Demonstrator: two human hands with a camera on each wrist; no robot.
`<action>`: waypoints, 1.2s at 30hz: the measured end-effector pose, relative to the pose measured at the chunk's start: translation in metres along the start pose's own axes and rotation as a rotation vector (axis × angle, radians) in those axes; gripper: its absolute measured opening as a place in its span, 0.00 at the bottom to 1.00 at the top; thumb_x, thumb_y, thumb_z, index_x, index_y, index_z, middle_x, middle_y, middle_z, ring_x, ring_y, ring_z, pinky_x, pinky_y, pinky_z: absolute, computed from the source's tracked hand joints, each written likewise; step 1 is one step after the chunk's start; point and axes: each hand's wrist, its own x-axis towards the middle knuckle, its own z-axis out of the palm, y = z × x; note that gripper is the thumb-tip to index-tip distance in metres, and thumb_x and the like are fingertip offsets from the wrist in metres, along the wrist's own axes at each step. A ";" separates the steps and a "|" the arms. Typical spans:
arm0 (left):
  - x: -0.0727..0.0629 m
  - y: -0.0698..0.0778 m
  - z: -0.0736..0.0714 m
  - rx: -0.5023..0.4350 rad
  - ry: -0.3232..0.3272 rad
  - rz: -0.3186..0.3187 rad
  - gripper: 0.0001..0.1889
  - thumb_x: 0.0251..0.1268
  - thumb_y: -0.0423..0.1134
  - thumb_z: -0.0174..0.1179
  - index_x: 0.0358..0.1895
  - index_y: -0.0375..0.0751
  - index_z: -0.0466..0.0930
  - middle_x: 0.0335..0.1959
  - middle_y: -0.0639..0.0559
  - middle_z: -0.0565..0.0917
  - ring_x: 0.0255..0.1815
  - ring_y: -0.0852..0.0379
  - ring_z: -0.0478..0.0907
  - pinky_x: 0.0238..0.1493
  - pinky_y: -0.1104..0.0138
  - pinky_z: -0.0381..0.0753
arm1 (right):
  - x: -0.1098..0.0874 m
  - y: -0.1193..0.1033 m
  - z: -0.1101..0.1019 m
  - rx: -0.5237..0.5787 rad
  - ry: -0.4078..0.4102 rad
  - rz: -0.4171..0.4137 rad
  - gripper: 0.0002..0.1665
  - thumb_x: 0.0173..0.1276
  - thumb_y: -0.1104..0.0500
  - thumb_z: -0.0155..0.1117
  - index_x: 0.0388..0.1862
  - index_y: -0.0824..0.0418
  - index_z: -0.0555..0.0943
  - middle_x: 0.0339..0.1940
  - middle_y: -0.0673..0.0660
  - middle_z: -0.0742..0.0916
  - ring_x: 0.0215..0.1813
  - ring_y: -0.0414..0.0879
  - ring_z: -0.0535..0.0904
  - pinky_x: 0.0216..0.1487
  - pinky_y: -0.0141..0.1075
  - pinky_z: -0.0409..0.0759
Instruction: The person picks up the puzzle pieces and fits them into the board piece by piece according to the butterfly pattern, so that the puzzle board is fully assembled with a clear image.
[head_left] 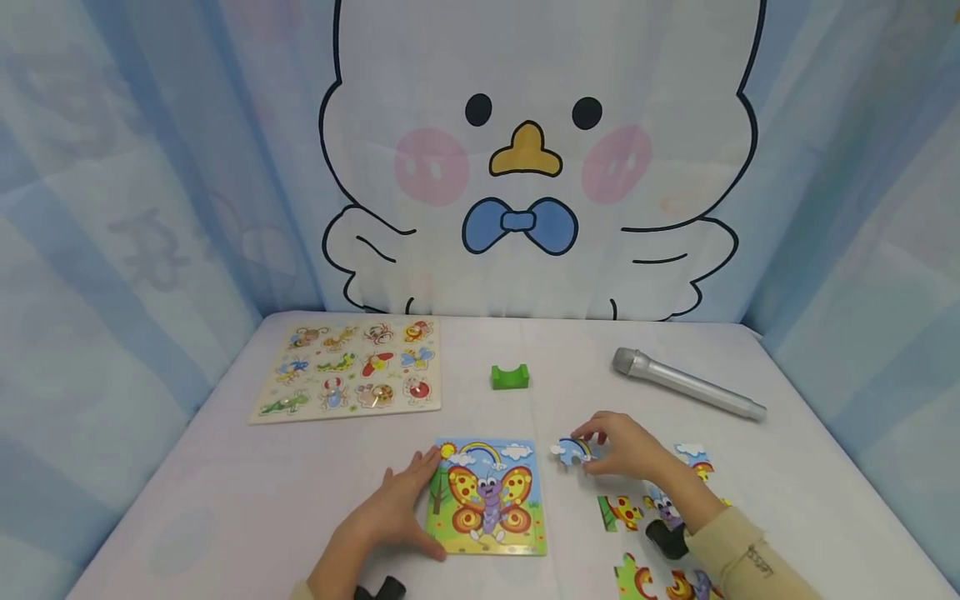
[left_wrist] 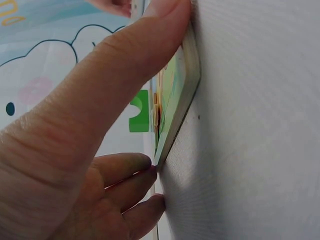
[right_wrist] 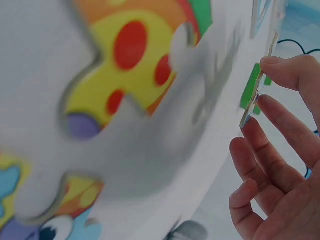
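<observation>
My right hand [head_left: 628,450] pinches a blue jigsaw piece [head_left: 572,452] with a rainbow and cloud on it, to the right of a square butterfly puzzle board [head_left: 489,498]. In the right wrist view this piece [right_wrist: 258,82] stands edge-on between thumb and fingers, off the table. My left hand [head_left: 396,504] lies along the board's left side, fingers spread. Its thumb touches the lower left corner and its fingertips the upper left. From the left wrist, the thumb [left_wrist: 115,65] is seen against the board's edge [left_wrist: 189,80].
Loose puzzle pieces [head_left: 621,512] lie to the right, some hidden under the right forearm. A green notched block [head_left: 510,377] stands behind the board. A wooden insect peg board [head_left: 348,367] is at back left, a silver microphone [head_left: 690,385] at back right.
</observation>
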 end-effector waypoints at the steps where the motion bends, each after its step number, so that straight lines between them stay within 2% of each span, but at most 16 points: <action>1: 0.000 0.000 0.000 0.001 0.001 -0.002 0.64 0.22 0.52 0.78 0.70 0.36 0.51 0.72 0.43 0.51 0.71 0.40 0.45 0.64 0.37 0.37 | 0.002 -0.003 0.001 -0.001 -0.006 0.000 0.21 0.47 0.60 0.73 0.43 0.59 0.83 0.34 0.47 0.80 0.36 0.44 0.72 0.32 0.33 0.73; 8: 0.000 0.000 -0.001 0.000 -0.003 -0.001 0.64 0.22 0.52 0.78 0.70 0.35 0.51 0.72 0.43 0.51 0.71 0.39 0.45 0.63 0.37 0.37 | 0.015 -0.020 0.008 -0.016 -0.028 -0.043 0.21 0.47 0.59 0.73 0.44 0.58 0.83 0.35 0.47 0.81 0.36 0.44 0.73 0.32 0.32 0.73; 17: 0.000 0.000 0.000 0.005 -0.005 -0.008 0.64 0.22 0.52 0.78 0.70 0.36 0.51 0.72 0.43 0.51 0.71 0.40 0.45 0.63 0.37 0.37 | 0.028 -0.034 0.016 -0.001 -0.052 -0.042 0.21 0.48 0.58 0.73 0.45 0.57 0.83 0.36 0.47 0.81 0.38 0.45 0.74 0.35 0.34 0.74; 36: 0.000 0.001 -0.001 0.001 -0.004 -0.003 0.64 0.22 0.52 0.78 0.70 0.36 0.51 0.72 0.43 0.51 0.71 0.40 0.45 0.64 0.37 0.38 | 0.038 -0.051 0.021 0.032 -0.088 -0.078 0.19 0.49 0.57 0.73 0.42 0.58 0.83 0.37 0.47 0.82 0.39 0.46 0.75 0.37 0.35 0.75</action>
